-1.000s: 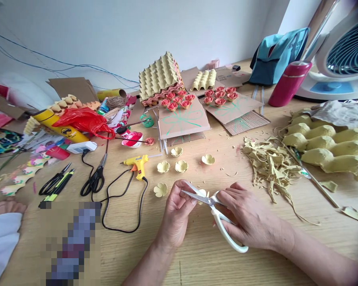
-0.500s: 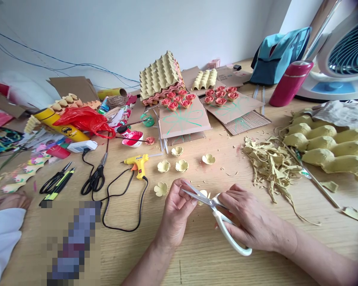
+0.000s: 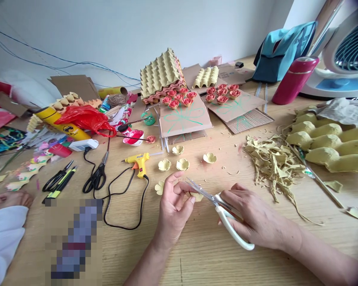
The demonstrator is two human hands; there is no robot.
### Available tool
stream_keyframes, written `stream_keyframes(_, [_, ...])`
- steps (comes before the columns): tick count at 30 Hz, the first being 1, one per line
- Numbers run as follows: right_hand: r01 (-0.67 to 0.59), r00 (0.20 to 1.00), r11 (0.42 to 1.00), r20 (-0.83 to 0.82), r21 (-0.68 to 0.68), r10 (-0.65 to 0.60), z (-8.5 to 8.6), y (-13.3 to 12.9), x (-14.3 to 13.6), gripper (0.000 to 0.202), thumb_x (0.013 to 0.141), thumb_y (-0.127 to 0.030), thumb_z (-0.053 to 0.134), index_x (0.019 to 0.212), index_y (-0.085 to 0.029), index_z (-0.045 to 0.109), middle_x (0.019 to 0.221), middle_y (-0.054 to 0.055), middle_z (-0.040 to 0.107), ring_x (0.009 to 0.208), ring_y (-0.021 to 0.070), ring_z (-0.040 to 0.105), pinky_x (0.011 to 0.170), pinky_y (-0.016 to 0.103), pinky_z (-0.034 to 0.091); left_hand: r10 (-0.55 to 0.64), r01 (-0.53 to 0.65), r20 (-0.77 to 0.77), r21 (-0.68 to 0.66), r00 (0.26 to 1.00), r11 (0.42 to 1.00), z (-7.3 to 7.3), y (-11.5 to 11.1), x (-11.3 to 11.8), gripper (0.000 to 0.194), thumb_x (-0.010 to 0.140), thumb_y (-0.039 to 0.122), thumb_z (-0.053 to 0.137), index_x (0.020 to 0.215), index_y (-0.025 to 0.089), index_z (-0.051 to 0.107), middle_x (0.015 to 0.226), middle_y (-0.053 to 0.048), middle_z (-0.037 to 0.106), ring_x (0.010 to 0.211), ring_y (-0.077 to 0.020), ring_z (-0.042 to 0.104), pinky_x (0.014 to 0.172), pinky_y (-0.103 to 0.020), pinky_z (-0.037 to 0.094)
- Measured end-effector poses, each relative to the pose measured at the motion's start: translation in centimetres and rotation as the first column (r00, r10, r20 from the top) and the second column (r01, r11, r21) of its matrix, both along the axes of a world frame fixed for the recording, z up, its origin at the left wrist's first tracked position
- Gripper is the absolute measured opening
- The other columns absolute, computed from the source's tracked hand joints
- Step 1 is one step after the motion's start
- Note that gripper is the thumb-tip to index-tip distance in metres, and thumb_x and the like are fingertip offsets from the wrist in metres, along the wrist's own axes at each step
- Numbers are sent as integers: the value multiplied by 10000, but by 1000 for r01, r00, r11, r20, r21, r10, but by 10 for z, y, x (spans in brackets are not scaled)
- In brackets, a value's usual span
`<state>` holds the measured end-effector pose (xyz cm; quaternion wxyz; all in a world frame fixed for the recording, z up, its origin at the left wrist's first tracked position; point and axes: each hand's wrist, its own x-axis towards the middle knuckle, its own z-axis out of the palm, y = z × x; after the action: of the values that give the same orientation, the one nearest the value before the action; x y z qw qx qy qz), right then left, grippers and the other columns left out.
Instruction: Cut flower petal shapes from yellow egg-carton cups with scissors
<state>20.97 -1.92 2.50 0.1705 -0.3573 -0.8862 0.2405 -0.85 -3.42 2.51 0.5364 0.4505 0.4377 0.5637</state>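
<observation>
Between the thumb and fingers of my left hand [image 3: 175, 210] is a small pale-yellow egg-carton cup [image 3: 198, 197], partly hidden by the fingers. My right hand [image 3: 252, 218] grips white-handled scissors [image 3: 233, 230], whose blades are slightly parted and lie over the cup. Whether the blades touch it, I cannot tell. Beyond my hands stand several petal-edged yellow cups, among them one in the middle [image 3: 183, 164] and one to the right [image 3: 210, 158]. Another flower-shaped cup [image 3: 159, 188] is partly covered by my left fingers.
A yellow glue gun [image 3: 141, 163] with a looping black cord, black scissors [image 3: 96, 178] and a cutter knife [image 3: 61, 184] lie left. Carton scraps [image 3: 274, 163] and egg trays [image 3: 325, 139] are right. Red paper roses [image 3: 187, 102] sit on cardboard [image 3: 185, 123]. Another person's hand [image 3: 10, 200] rests far left.
My left fingers have spread and lifted, and the cup has turned in them. The scissors have drawn slightly to the right, away from the left fingertips. The view has shifted a little.
</observation>
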Motion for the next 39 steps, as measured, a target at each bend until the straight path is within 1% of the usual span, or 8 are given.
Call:
stream_keyframes(4, [25, 1000, 999, -9, -37, -25, 2, 3, 1, 267, 1025, -401, 465, 830, -219, 461, 766, 40, 619, 721, 204, 560, 727, 347, 391, -10, 10, 28, 0, 1000, 1000, 3, 3, 1, 536, 830, 242, 768, 1288, 258, 490, 873, 1, 700, 814, -150, 634, 770, -271, 511])
stream_keyframes(8, [8, 1000, 999, -5, -51, -8, 3, 3, 1, 275, 1005, -414, 507, 813, -222, 466, 763, 28, 616, 718, 202, 568, 733, 354, 379, 4, -3, 41, -30, 999, 1000, 5, 3, 2, 539, 810, 225, 779, 1275, 253, 508, 868, 10, 690, 804, -137, 625, 765, -259, 505])
stream_keyframes(13, [-16, 1000, 999, 15, -27, 17, 4, 2, 0, 175, 964, -335, 543, 846, -218, 489, 776, 17, 595, 699, 189, 530, 756, 363, 364, 18, -17, 17, -58, 1000, 998, 4, 3, 1, 561, 789, 217, 787, 1278, 249, 515, 837, 18, 684, 830, -154, 655, 781, -272, 517])
stream_keyframes(21, [19, 999, 1000, 44, 9, -19, 5, 1, 1, 190, 913, -341, 605, 844, -219, 477, 789, 7, 577, 722, 189, 517, 774, 361, 346, -8, 9, 22, -49, 1000, 999, 3, 1, 1, 553, 811, 228, 778, 1291, 243, 504, 822, 15, 680, 829, -160, 674, 783, -281, 537])
stream_keyframes(25, [17, 999, 1000, 40, 3, -17, 8, 0, 1, 206, 919, -376, 600, 848, -218, 489, 790, 10, 585, 707, 184, 515, 765, 357, 343, -6, 7, 18, -63, 1000, 998, 6, 1, 1, 562, 800, 235, 790, 1284, 240, 505, 817, 11, 680, 815, -167, 676, 774, -294, 542])
stream_keyframes(28, [15, 999, 1000, 31, 14, -15, 9, 1, 0, 185, 907, -357, 601, 846, -217, 496, 784, 4, 585, 695, 175, 512, 754, 350, 342, -9, 10, 19, -69, 1000, 998, 7, 1, 2, 568, 792, 245, 799, 1280, 244, 509, 808, 16, 679, 802, -162, 673, 774, -294, 545])
stream_keyframes(34, [18, 999, 999, 50, 40, -20, 9, 1, 0, 198, 891, -355, 617, 848, -216, 483, 796, 5, 578, 722, 185, 517, 753, 350, 335, -21, 22, 23, -64, 1000, 998, 6, 1, 2, 567, 808, 224, 784, 1299, 237, 501, 832, 8, 681, 811, -158, 667, 776, -290, 549])
stream_keyframes(39, [4, 997, 1000, 71, 21, -6, 10, 1, 0, 205, 893, -347, 616, 843, -219, 464, 781, -3, 569, 712, 184, 504, 766, 354, 328, -26, 28, 18, -69, 999, 997, 5, 0, 1, 550, 825, 220, 769, 1301, 243, 495, 848, 10, 688, 829, -160, 675, 805, -299, 552])
